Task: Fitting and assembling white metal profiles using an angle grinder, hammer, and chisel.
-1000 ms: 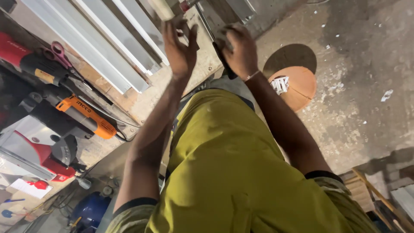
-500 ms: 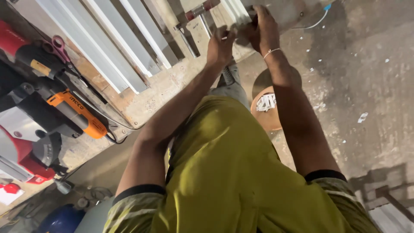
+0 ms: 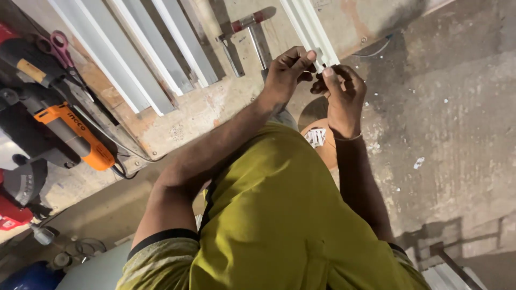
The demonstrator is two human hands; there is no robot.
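Observation:
Both my arms reach out over my yellow-green shirt to the near end of a long white metal profile (image 3: 307, 24) that lies on the worn workbench (image 3: 209, 107). My left hand (image 3: 286, 72) pinches that end from the left, thumb and forefinger closed on it. Touching it from the right, my right hand (image 3: 343, 95) has its fingertips closed on the same end. Whether a small separate piece sits between the fingers I cannot tell.
Several more white profiles (image 3: 153, 51) lie side by side at the upper left. A red-handled hammer (image 3: 248, 22) rests beside them. At the left edge are an orange power tool (image 3: 78, 137) and pink-handled scissors (image 3: 59, 42). A brown round object (image 3: 324, 145) sits on the concrete floor (image 3: 457, 123).
My hands were apart and raised a second ago. They have come together on the end of the white profile, and the view has swung so the bench sits lower.

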